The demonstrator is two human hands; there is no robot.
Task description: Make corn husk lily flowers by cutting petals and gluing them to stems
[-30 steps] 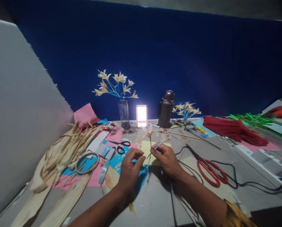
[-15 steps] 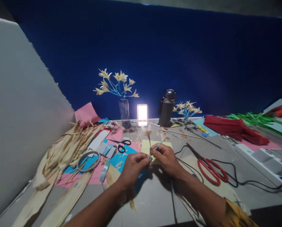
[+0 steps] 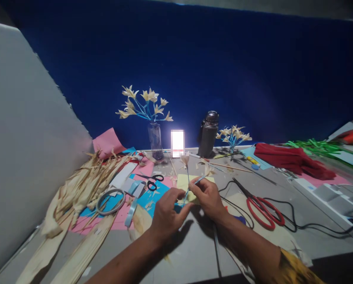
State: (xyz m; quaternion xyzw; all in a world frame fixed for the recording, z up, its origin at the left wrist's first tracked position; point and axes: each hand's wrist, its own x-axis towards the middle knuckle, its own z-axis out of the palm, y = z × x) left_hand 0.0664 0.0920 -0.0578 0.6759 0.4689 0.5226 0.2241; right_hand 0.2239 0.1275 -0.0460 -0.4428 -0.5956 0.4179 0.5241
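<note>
My right hand (image 3: pixel 208 197) pinches the thin, blue-wrapped stems of handmade flowers over the middle of the table. One pale flower (image 3: pixel 185 160) stands upright above my fingertips; a second pale flower (image 3: pixel 207 169) leans to the right on its stem. Beside the stems' lower end is my left hand (image 3: pixel 170 211), its thumb and fingers apart. Whether the left thumb touches the stem is hard to see. A yellow paper (image 3: pixel 182 180) lies beneath the flowers.
Dried husks (image 3: pixel 66 197), a tape roll (image 3: pixel 110 202) and black scissors (image 3: pixel 151 181) lie to the left. Red-handled scissors (image 3: pixel 265 213) and a power strip (image 3: pixel 327 201) are on the right. Behind stand a flower vase (image 3: pixel 155 140), a flask (image 3: pixel 208 136) and a small bouquet (image 3: pixel 233 138).
My left thumb and fingers have parted from their pinch on the lower stem. The right hand keeps its pinch; the upright flower has risen slightly.
</note>
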